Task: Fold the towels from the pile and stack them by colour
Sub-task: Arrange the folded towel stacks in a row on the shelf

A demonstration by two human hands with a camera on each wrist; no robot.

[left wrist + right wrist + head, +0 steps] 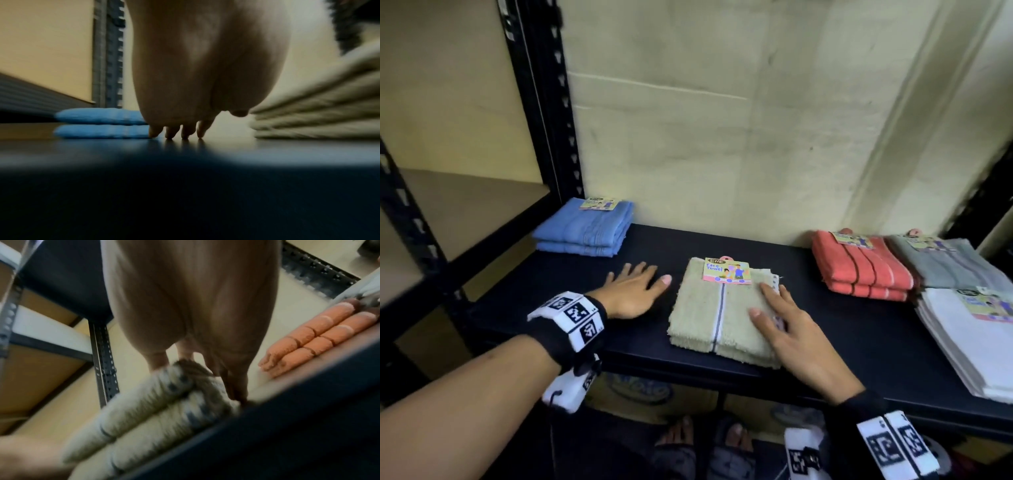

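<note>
A folded beige towel stack (709, 315) with a pink "Face Towel" tag lies in the middle of the black shelf (571, 274). My right hand (780, 322) rests flat on its right side, fingers straight; the right wrist view shows the beige stack (144, 415) under the fingers (236, 386). My left hand (635, 289) lies flat on the bare shelf just left of the towel, fingers spread, holding nothing; its fingertips (179, 133) touch the shelf. Two folded blue towels (583, 228) (100, 123) sit at the back left.
Red striped folded towels (863, 270) (316, 335), a grey stack (948, 262) and a white stack (976, 339) fill the right end. A black perforated upright (548, 102) stands at the left, a wall behind. Boxes and my sandalled feet (705, 442) show below the shelf.
</note>
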